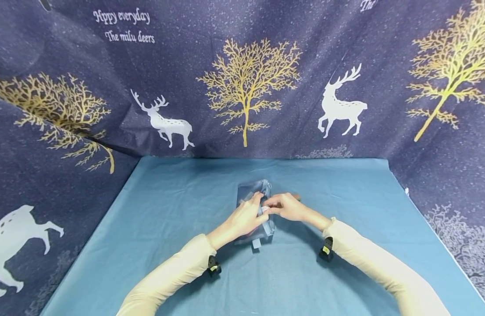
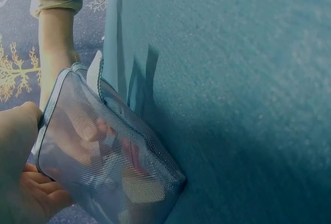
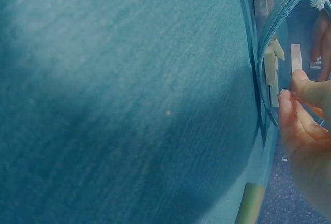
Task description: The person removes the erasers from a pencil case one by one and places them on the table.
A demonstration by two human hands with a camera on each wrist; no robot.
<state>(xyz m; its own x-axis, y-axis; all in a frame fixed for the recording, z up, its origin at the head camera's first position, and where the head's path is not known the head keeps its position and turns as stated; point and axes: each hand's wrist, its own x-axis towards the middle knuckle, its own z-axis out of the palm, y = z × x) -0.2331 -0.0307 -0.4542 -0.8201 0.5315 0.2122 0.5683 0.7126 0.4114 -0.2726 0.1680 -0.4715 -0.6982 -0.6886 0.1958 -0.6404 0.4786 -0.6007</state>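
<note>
A blue-grey mesh zipper pouch [image 1: 248, 189] stands open on the cloth in front of me. My left hand [image 1: 245, 216] grips it by the edge of its opening, thumb on one side and fingers on the other in the left wrist view. At the mouth of the pouch is my right hand [image 1: 290, 208], pinching a small flat white strip [image 3: 296, 57] between thumb and fingertips. Through the mesh [image 2: 77, 110] the right fingers show inside the pouch. Also in it lie cream-coloured blocks [image 3: 270, 68] and a reddish item [image 2: 133, 154].
A greenish-brown stick-like item [image 3: 250, 203] lies on the blue cloth [image 1: 179, 197] beside the right hand, partly hidden by it in the head view. A small pale tab [image 1: 256, 243] sticks out at the pouch's near end. A patterned curtain [image 1: 226, 26] closes the back.
</note>
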